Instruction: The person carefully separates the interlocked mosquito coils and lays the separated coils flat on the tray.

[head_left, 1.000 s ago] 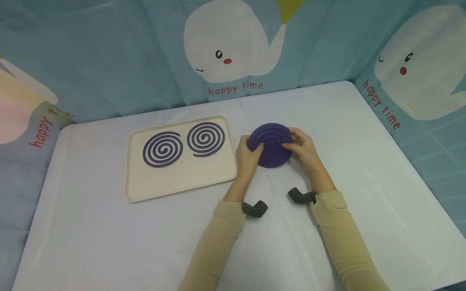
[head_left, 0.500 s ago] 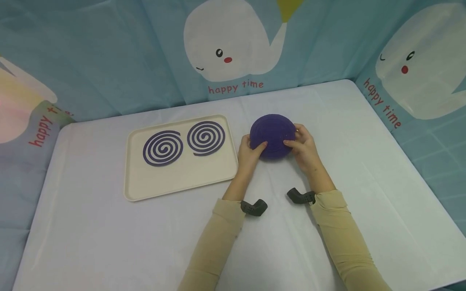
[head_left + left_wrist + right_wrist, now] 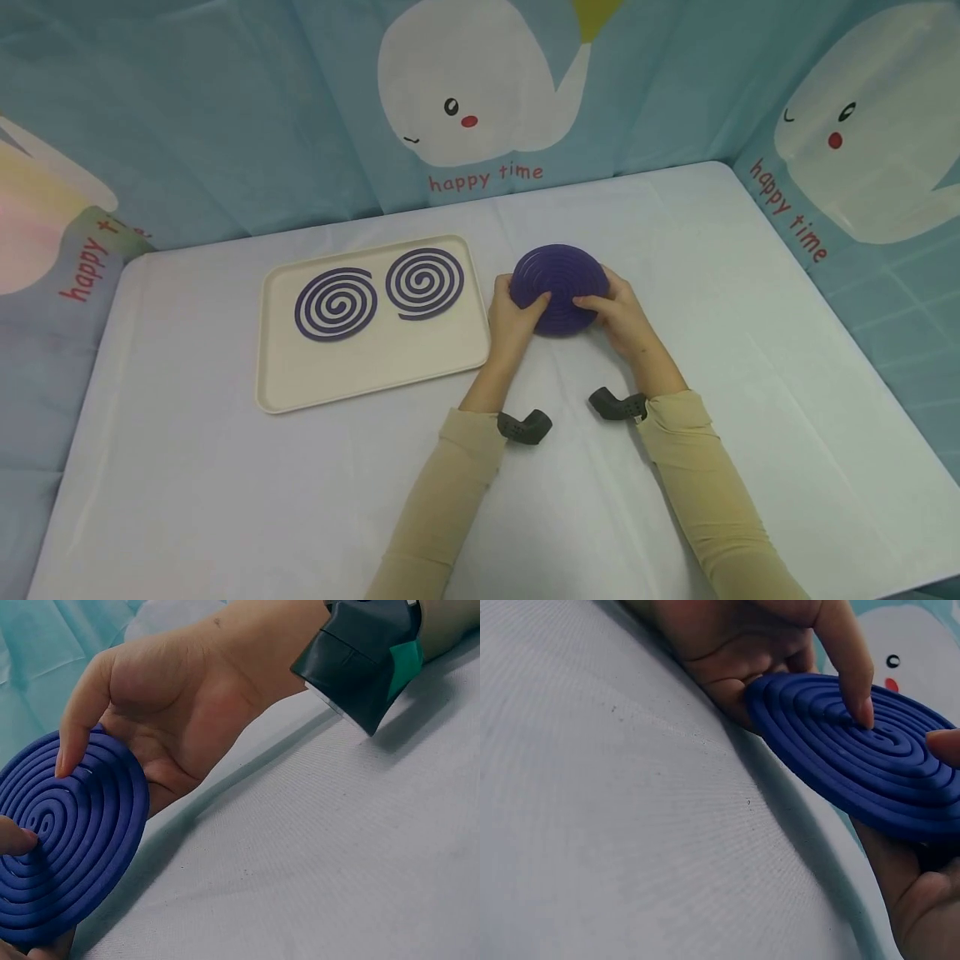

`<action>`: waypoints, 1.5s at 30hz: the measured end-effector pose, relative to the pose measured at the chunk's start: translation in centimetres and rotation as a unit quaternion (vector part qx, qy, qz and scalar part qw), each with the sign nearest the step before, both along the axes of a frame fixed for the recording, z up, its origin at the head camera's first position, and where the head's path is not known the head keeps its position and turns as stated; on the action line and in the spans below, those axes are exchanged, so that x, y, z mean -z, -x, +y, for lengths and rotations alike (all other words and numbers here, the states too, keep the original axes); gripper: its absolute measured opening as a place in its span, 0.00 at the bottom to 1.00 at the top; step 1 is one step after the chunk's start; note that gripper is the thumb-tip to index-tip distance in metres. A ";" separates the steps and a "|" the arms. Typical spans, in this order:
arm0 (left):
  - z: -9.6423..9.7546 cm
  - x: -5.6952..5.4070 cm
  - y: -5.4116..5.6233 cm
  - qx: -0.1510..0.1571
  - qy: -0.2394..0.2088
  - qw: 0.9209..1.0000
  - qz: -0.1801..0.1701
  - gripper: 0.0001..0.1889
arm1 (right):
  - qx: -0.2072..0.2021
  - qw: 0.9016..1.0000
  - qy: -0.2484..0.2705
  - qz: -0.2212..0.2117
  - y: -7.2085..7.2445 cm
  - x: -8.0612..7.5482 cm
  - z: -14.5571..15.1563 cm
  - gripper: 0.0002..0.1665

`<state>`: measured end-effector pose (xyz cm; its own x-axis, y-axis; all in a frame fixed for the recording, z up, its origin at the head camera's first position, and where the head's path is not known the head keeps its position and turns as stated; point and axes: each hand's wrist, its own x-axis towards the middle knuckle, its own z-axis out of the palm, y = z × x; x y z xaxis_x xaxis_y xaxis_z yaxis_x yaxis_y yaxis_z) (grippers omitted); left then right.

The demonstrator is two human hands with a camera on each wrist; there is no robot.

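A round purple-blue mosquito coil (image 3: pixel 557 271), its spiral arms nested tightly into a disc, is held up and tilted right of the tray. My left hand (image 3: pixel 512 325) grips its left side, thumb on the face and fingers behind. On the right side my right hand (image 3: pixel 628 323) pinches it the same way, thumb near the centre. In the left wrist view the double centre of the coil (image 3: pixel 90 832) shows close to the left thumb. The right wrist view has the coil (image 3: pixel 802 757) almost edge-on. Fingers behind the disc are mostly hidden.
On a cream tray (image 3: pixel 375 367) left of my hands lie two single spiral coils, a left one (image 3: pixel 301 315) and a right one (image 3: pixel 454 284), with gaps between their turns. A white cloth (image 3: pixel 225 500) covers the table. Blue whale-print curtains (image 3: pixel 300 125) stand behind it.
The coil first rose and tipped away from me, then came slightly down and back. My right thumb has slid inward towards its centre. The tray and its two coils stay in place.
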<state>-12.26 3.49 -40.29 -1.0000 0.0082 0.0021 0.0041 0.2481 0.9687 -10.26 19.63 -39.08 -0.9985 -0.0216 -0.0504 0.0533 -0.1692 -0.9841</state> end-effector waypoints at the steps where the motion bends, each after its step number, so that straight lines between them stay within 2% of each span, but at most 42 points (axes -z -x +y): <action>1: 0.0 0.0 0.0 0.000 0.003 1.000 0.002 0.25 | 0.001 1.000 -0.003 0.003 0.0 0.1 0.0 0.34; 7: 0.1 0.0 0.0 -0.009 0.006 1.000 0.016 0.24 | 0.012 1.000 -0.012 0.022 -0.1 0.2 -0.1 0.27; 16: 0.0 0.0 0.0 -0.018 0.001 0.999 0.029 0.23 | 0.031 0.998 -0.045 0.043 0.1 0.3 -0.1 0.23; 21: 0.1 -0.1 0.1 -0.024 0.003 0.999 0.024 0.22 | 0.043 0.997 -0.058 0.040 0.1 0.3 0.0 0.22; 28: 0.1 -0.1 0.1 -0.028 0.000 0.999 0.015 0.22 | 0.045 0.997 -0.038 0.041 0.2 0.4 0.0 0.20; 30: 0.0 -0.1 0.2 -0.025 -0.020 0.999 0.015 0.23 | 0.047 0.998 -0.025 0.042 0.2 0.4 0.0 0.21; 32: 0.1 -0.1 0.3 -0.020 -0.059 0.998 0.013 0.24 | 0.053 0.998 -0.005 0.046 0.3 0.4 -0.1 0.23; 36: 0.0 -0.1 0.4 -0.007 -0.138 0.990 -0.006 0.27 | 0.064 0.996 0.032 0.056 0.4 0.3 -0.1 0.25; 41: 0.0 -0.1 0.3 0.016 -0.151 0.988 -0.042 0.32 | 0.057 0.996 0.044 0.060 0.4 0.2 -0.3 0.27; 45: -0.1 0.0 0.2 0.022 -0.149 0.988 -0.036 0.32 | 0.044 0.997 0.035 0.055 0.2 0.1 -0.4 0.27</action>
<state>-12.44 3.38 -40.27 -0.9963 0.0618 -0.0600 -0.0629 -0.0464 0.9969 -10.50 19.27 -39.18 -0.9961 0.0665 0.0579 -0.0722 -0.2376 -0.9687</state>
